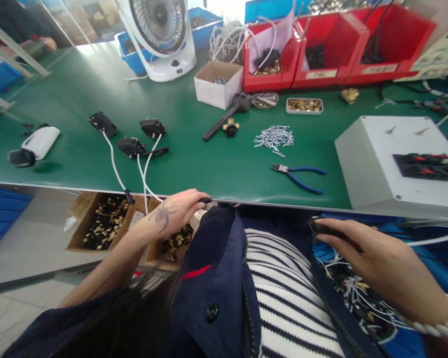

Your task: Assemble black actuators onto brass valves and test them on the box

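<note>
Left hand (175, 209), at seven o'clock below the edge of the green mat-covered bench (194, 164), curled narrow with fingertips pinched on a small black cable end (206, 201); directly beneath it an open cardboard box of small brass fittings (104, 223). Right hand (377, 263), at four o'clock, fingers closed around a thin dark part (328, 230), hovering over a blue bin of tangled white wires (358, 293). Up at ten o'clock, three black switch bodies on white leads (132, 141) lying on the bench, leads trailing over the edge toward the left hand. At three o'clock, blue-handled pliers (300, 176) lying untouched. Judged a gathering step: parts picked from below the bench, nothing yet joined; next calls for lifting both hands up to the bench and lining up the dark part with the cable end.
</note>
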Action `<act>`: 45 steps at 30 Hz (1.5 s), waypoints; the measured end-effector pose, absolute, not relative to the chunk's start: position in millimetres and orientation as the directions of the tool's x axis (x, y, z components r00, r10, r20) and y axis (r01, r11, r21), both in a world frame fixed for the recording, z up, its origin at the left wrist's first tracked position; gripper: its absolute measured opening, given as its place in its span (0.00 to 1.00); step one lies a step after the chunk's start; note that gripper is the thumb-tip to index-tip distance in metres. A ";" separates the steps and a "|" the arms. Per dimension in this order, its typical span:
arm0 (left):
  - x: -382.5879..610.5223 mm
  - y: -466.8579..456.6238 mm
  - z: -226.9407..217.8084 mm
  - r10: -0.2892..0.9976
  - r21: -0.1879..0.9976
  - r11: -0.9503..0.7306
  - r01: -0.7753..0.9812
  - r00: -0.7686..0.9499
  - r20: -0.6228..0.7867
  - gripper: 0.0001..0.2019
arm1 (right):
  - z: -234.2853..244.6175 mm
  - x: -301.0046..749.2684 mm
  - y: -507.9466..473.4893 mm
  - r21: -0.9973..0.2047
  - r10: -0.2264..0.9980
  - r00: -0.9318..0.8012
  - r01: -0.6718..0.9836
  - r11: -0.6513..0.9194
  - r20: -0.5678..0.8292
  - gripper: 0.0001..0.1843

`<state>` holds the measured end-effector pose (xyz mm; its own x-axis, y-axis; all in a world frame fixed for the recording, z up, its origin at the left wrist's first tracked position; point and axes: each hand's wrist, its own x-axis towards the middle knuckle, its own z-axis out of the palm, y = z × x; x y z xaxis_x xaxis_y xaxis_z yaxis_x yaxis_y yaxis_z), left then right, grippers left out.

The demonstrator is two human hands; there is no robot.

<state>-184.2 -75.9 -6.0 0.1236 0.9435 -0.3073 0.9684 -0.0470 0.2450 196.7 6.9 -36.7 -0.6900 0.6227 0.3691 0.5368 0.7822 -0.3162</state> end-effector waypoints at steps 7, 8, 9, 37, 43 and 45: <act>-97.0 -55.4 10.2 0.906 0.502 -0.375 0.779 0.192 0.378 0.05 | -13.8 193.7 3.4 -0.326 0.640 -0.656 0.551 0.768 0.400 0.11; -88.0 -53.5 8.8 0.882 0.487 -0.414 0.769 0.209 0.422 0.05 | -10.7 195.8 4.1 -0.321 0.641 -0.658 0.554 0.768 0.396 0.11; -80.5 -52.1 7.7 0.860 0.470 -0.448 0.760 0.224 0.458 0.05 | -7.2 198.5 4.6 -0.310 0.645 -0.657 0.566 0.764 0.390 0.11; -63.7 -44.4 12.3 0.677 0.224 -0.650 0.726 0.419 0.605 0.14 | 25.2 159.1 -13.4 -0.242 0.575 -0.645 0.534 0.810 0.504 0.09; -59.6 -39.7 4.5 0.680 0.157 -0.643 0.750 0.464 0.568 0.14 | 13.1 155.8 -5.0 -0.305 0.604 -0.661 0.522 0.796 0.445 0.10; -59.8 -35.9 0.7 0.710 0.180 -0.637 0.749 0.479 0.517 0.16 | 0.3 157.5 -0.1 -0.324 0.600 -0.717 0.508 0.798 0.355 0.11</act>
<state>-59.8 -35.9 0.7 0.4789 0.7096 0.5168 0.7495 -0.6370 0.1802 157.5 -0.1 0.3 -0.7166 0.6001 0.3554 0.5075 0.7982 -0.3245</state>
